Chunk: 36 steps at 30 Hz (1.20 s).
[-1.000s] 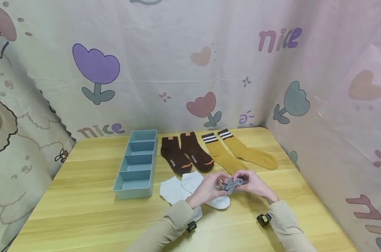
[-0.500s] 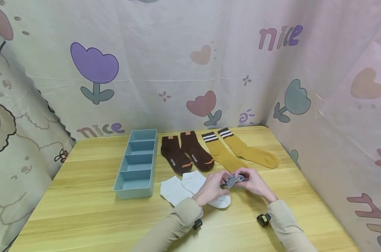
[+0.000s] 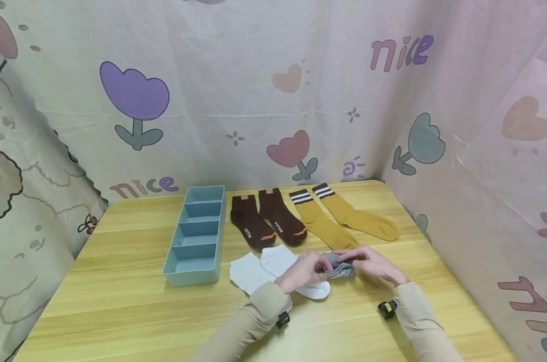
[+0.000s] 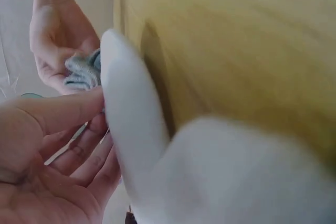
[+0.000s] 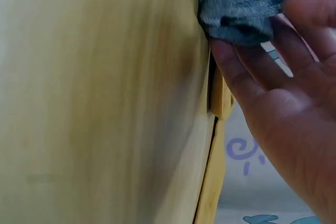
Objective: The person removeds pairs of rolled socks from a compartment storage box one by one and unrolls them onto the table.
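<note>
A folded bundle of grey ribbed sock (image 3: 340,272) lies low over the table, between my two hands. My left hand (image 3: 300,271) pinches its left edge with bent fingers and thumb; in the left wrist view a white sock (image 4: 131,103) hides those fingertips. On the other side, my right hand (image 3: 378,264) holds the bundle's right end, fingers over the back and thumb nearer me. The right wrist view shows the crumpled grey sock (image 5: 239,9) at the tips of the right fingers. Two white socks (image 3: 248,274) lie partly beneath my left hand and forearm.
Two brown socks (image 3: 252,221) lie behind the white ones. Two mustard socks (image 3: 323,223) with striped cuffs lie at the back right, close beyond my right hand. Left of the socks stands a blue-grey divided tray (image 3: 192,279) on the wooden table (image 3: 119,301). A patterned curtain (image 3: 228,151) hangs behind.
The grey bundle has come down and lies flatter and more spread out. My right hand has shifted slightly right and its fingers have straightened some; the left hand has moved slightly right.
</note>
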### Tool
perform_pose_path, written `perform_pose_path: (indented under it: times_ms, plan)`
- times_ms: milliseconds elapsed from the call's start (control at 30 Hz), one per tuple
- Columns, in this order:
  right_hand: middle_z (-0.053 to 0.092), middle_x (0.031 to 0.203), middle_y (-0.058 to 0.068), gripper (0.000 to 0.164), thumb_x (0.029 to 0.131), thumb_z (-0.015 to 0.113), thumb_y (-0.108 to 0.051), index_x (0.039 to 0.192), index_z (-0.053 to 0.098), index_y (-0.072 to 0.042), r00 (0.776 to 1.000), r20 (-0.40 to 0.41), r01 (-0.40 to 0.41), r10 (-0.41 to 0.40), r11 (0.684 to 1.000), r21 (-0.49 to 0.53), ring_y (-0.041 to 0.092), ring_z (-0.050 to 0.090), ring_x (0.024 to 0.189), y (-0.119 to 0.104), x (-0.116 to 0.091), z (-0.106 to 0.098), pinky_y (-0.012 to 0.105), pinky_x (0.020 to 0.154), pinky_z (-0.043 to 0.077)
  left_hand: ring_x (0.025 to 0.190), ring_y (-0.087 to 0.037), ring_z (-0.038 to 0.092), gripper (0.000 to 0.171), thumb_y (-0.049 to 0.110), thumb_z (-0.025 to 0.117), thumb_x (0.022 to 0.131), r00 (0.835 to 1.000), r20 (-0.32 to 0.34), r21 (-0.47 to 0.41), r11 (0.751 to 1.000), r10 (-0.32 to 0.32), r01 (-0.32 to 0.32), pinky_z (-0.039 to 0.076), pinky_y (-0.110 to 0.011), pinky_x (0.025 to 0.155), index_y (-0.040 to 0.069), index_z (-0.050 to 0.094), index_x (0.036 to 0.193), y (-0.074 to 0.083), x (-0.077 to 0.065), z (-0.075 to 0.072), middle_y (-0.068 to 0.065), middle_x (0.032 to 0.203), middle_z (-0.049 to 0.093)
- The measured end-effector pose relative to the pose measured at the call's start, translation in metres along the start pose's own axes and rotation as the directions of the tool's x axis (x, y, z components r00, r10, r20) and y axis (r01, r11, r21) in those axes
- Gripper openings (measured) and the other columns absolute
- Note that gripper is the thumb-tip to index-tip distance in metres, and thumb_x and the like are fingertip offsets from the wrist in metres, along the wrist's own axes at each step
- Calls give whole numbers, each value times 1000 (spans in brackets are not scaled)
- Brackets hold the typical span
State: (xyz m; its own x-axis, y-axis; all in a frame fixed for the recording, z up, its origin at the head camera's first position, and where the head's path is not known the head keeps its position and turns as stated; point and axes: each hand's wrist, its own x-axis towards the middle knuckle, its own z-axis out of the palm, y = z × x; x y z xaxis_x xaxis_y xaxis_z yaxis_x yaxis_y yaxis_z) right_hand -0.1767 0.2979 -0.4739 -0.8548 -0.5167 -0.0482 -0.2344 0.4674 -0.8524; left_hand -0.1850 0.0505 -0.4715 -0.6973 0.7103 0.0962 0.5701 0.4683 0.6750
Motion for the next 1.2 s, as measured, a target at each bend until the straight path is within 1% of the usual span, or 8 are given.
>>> perform_pose_path:
  times_ms: [100, 167, 233, 333, 500, 700, 1000, 1200]
  plan:
    - [56, 143, 26, 36, 91, 48, 4, 116, 73, -2, 999, -19, -30, 30, 999, -12, 40, 50, 137, 0, 1, 0, 14, 98, 42, 84, -3, 65, 16, 4, 72, 88, 999, 37, 21, 1000, 8, -8, 46, -9, 76, 10, 78, 102, 2, -2, 3, 0, 97, 78]
    - [57, 142, 25, 28, 95, 53, -2, 114, 74, -3, 999, -29, -42, 42, 999, -31, 46, 49, 136, 0, 2, 1, 14, 99, 43, 85, -2, 64, 15, 6, 72, 89, 998, 54, 35, 999, 10, -12, 45, -9, 75, 12, 78, 102, 3, -3, 4, 2, 98, 79]
    - [60, 139, 26, 22, 94, 61, -7, 111, 74, -5, 998, -40, -47, 44, 997, -69, 44, 57, 128, 0, 4, 2, 16, 96, 47, 85, -1, 61, 15, 7, 70, 91, 997, 74, 48, 999, 10, -13, 44, -9, 75, 13, 78, 102, 4, -4, 6, 4, 100, 78]
    - [65, 132, 27, 19, 88, 71, -7, 106, 73, -7, 998, -55, -45, 38, 989, -141, 30, 65, 114, 1, 7, 3, 17, 87, 52, 81, -1, 56, 16, 9, 67, 94, 994, 103, 70, 997, 26, -33, 42, -9, 72, 14, 78, 104, 5, -6, 8, 4, 103, 78]
    - [73, 115, 14, 29, 78, 76, 0, 104, 70, -10, 998, -55, 13, -28, 968, -252, 12, 63, 98, 2, 15, 4, 22, 82, 52, 87, 1, 60, 23, 5, 61, 96, 988, 140, 92, 992, 72, -85, 45, -9, 78, 14, 78, 109, 3, -8, 11, 1, 110, 78]
    - [74, 108, 10, 31, 78, 76, 1, 108, 70, -6, 995, -55, 61, -82, 951, -304, 18, 68, 101, 5, 26, 3, 32, 92, 55, 112, -4, 66, 29, 2, 56, 97, 979, 181, 107, 987, 96, -117, 47, -12, 97, 15, 78, 111, -1, -9, 13, 0, 115, 76]
    - [74, 103, 8, 28, 80, 79, -7, 107, 71, -5, 994, -72, 53, -79, 950, -308, 18, 67, 96, 9, 39, -4, 30, 88, 56, 116, -6, 65, 34, -3, 52, 96, 968, 216, 83, 986, 127, -148, 46, -14, 101, 13, 77, 114, -4, -12, 10, -1, 118, 75]
    - [74, 109, 10, 29, 82, 79, -9, 110, 72, -5, 994, -82, 43, -70, 957, -286, 24, 68, 102, 13, 46, -9, 33, 94, 56, 117, -6, 64, 34, -3, 51, 97, 967, 231, 64, 989, 112, -130, 46, -14, 102, 12, 76, 116, -3, -12, 9, -1, 121, 74]
